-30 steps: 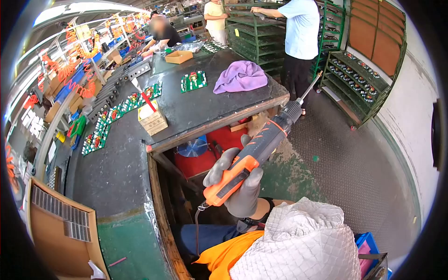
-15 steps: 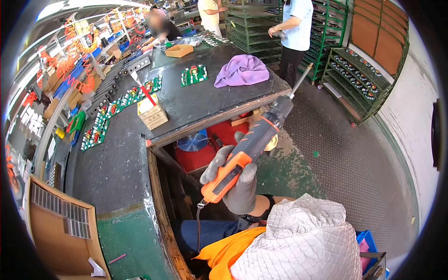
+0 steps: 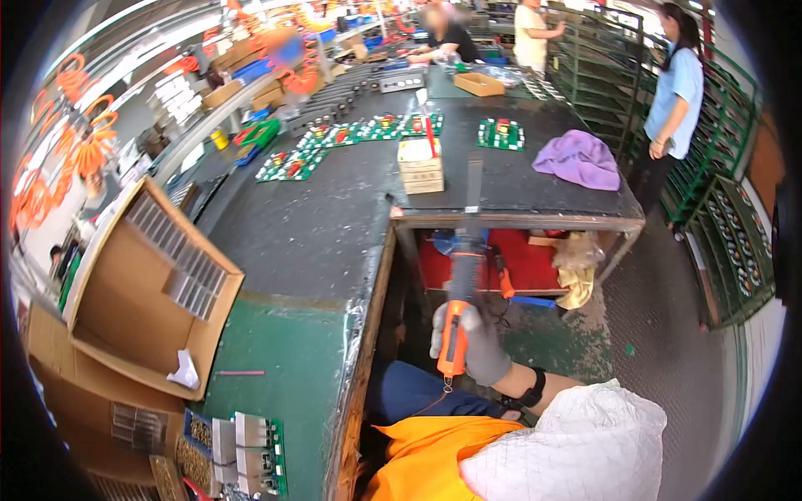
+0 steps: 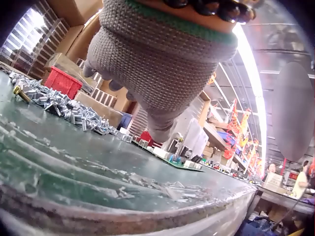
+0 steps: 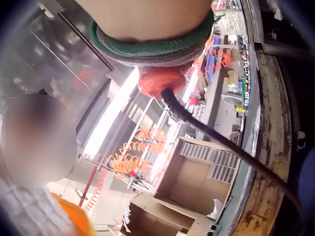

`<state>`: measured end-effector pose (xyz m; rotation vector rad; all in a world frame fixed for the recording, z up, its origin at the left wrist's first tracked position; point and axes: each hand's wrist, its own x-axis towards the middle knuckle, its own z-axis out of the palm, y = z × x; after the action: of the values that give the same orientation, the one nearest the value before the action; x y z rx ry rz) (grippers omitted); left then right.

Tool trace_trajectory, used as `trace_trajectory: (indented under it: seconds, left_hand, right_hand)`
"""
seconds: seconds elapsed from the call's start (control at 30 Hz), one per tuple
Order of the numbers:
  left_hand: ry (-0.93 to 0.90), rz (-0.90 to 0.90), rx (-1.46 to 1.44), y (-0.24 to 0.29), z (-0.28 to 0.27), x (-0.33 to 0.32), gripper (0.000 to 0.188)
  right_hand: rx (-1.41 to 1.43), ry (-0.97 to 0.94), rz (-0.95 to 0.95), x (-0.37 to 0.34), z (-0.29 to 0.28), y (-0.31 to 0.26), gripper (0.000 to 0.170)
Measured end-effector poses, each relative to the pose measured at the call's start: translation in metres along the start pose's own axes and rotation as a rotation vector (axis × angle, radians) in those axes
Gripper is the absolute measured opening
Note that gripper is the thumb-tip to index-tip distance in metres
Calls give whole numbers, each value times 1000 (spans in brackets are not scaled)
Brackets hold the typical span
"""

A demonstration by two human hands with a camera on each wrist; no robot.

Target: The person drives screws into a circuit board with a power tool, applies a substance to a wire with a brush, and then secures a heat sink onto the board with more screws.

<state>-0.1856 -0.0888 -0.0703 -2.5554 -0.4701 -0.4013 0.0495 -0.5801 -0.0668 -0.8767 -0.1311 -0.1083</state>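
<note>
Gripping the electric screwdriver over the open gap, the right hand should best lift it clear of the bench edge, leaving the cord slack. Apart from it, the left hand hangs close by the circuit board; whether it pinches something, I cannot tell. Farther, the small wooden box stands near the front of the dark table, so there the tool needs more room.

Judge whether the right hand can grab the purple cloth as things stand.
Probably not: the right hand is wrapped around the electric screwdriver, and the purple cloth lies farther off on the dark tabletop, though nothing covers it.
</note>
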Motion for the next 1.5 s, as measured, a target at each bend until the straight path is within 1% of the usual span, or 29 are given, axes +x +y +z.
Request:
trace_trajectory:
  seconds: [0.03, 0.07, 0.1, 0.17, 0.23, 0.3, 0.33, 0.37, 0.4, 0.43, 0.47, 0.53, 0.57, 0.63, 0.73, 0.77, 0.83, 0.87, 0.93, 1.0, 1.03, 1.1, 1.17, 1.23, 1.3, 1.37, 1.43, 1.47, 1.5]
  left_hand:
    - [19, 51, 42, 5, -6, 0, 61]
    - [-26, 38, -61, -1, -1, -4, 74]
    - [-33, 26, -56, -4, 3, -7, 74]
    - [-19, -90, -136, -1, -2, -8, 78]
    - [7, -127, -168, -6, -3, -12, 81]
    - [-382, -134, -6, -25, 11, -19, 84]
    - [-149, -208, -92, -14, 18, -36, 86]
    - [82, -88, -133, -11, 6, -33, 76]
    - [-172, -412, -254, 11, -23, -23, 76]
    - [-299, -501, -339, 0, -10, -38, 97]
    - [-257, -454, -330, -3, -20, -46, 93]
    - [-269, -579, -358, 0, -51, -57, 87]
    - [-255, -556, -351, 8, -76, -58, 86]
    - [-198, -612, -344, 23, -101, -82, 83]
    - [-64, -775, -501, 56, -131, -104, 85]
    - [-57, -791, -504, 64, -131, -113, 84]
    - [-58, -846, -518, 80, -139, -117, 82]
    - [-43, -868, -511, 86, -133, -122, 80]
    - [-25, -850, -557, 90, -121, -121, 80]
    - [-4, -762, -598, 80, -106, -113, 77]
    - [-11, -773, -592, 72, -102, -107, 77]
    - [-39, -645, -591, 48, -88, -85, 74]
    - [-8, -587, -591, 20, -68, -68, 76]
    - [10, -533, -507, -8, -42, -54, 75]
    - [-31, -584, -502, -37, -19, -39, 71]
    - [-64, -637, -503, -62, 2, -22, 66]
    - [-161, -739, -514, -84, 20, -6, 62]
    - [-164, -740, -515, -92, 29, -2, 62]
    - [-168, -669, -498, -99, 36, 2, 61]
  right_hand:
    - [8, 4, 50, 9, 21, -6, 48]
    - [18, -48, 153, 20, 29, -4, 45]
    - [29, -98, 256, 26, 34, 1, 43]
    - [21, -217, 349, 31, 45, 13, 45]
    - [-52, -315, 386, 25, 57, 19, 59]
    - [-56, -363, 465, 18, 66, 18, 63]
    - [-5, -414, 493, 15, 66, 20, 66]
    - [58, -471, 538, 11, 67, 24, 69]
    - [91, -529, 616, 8, 69, 22, 68]
    - [226, -657, 797, 11, 47, 40, 58]
    - [238, -619, 805, 4, 56, 37, 62]
    - [263, -541, 819, -10, 70, 28, 70]
    - [209, -547, 840, -6, 70, 26, 77]
    - [104, -593, 822, -4, 79, 27, 81]
    - [55, -665, 861, -3, 96, 40, 84]
    - [51, -690, 892, -3, 101, 48, 84]
    - [49, -802, 845, -3, 107, 61, 82]
    - [71, -773, 948, -2, 111, 65, 90]
    - [64, -810, 978, -2, 122, 72, 90]
    - [45, -812, 999, -5, 130, 75, 92]
    - [45, -818, 1012, -8, 132, 74, 92]
    - [96, -865, 919, -12, 137, 76, 79]
    - [124, -870, 929, -12, 131, 76, 75]
    - [133, -753, 1023, -10, 126, 71, 88]
    - [140, -726, 1021, -12, 119, 74, 89]
    - [103, -772, 929, -14, 114, 77, 73]
    - [88, -756, 942, -16, 112, 76, 73]
    - [84, -747, 949, -16, 111, 76, 73]
    - [81, -737, 955, -17, 111, 76, 73]
